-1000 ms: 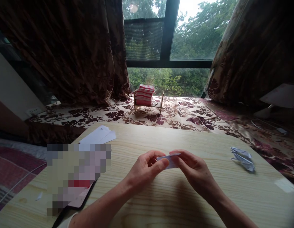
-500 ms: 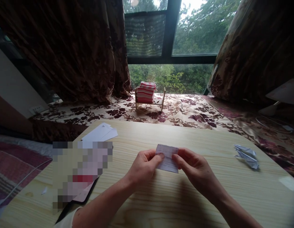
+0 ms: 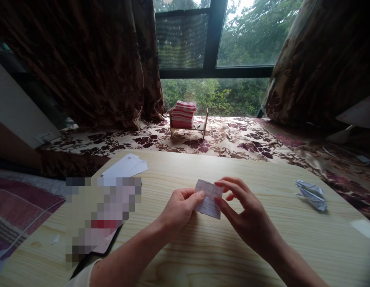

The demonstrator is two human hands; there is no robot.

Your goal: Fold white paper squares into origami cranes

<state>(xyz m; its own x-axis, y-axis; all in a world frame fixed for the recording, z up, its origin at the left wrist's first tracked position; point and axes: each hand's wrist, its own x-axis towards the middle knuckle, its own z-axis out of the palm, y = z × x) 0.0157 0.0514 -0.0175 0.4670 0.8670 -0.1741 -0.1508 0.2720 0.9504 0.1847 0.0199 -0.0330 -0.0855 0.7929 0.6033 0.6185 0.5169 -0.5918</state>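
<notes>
A small folded piece of paper (image 3: 209, 204) with faint printed lines is held above the wooden table, tilted a little. My left hand (image 3: 182, 207) pinches its left edge, thumb on top and fingers behind. At the right edge, my right hand (image 3: 243, 205) has its fingers spread. The thumb tip and index fingertip of that hand are at the paper's right side, touching or very near it. To the right lies a folded paper shape (image 3: 311, 195) with pointed ends.
White sheets (image 3: 125, 167) lie at the table's back left, beside a blurred-out pile (image 3: 104, 215) over a dark-edged flat object. A paper scrap (image 3: 55, 240) is near the left edge. Beyond the table (image 3: 277, 183), a small rack holds folded red-and-white cloths (image 3: 183, 114).
My right hand has loosened its pinch, and its fingers have spread and risen along the paper's right edge. The paper has tilted slightly in my left hand.
</notes>
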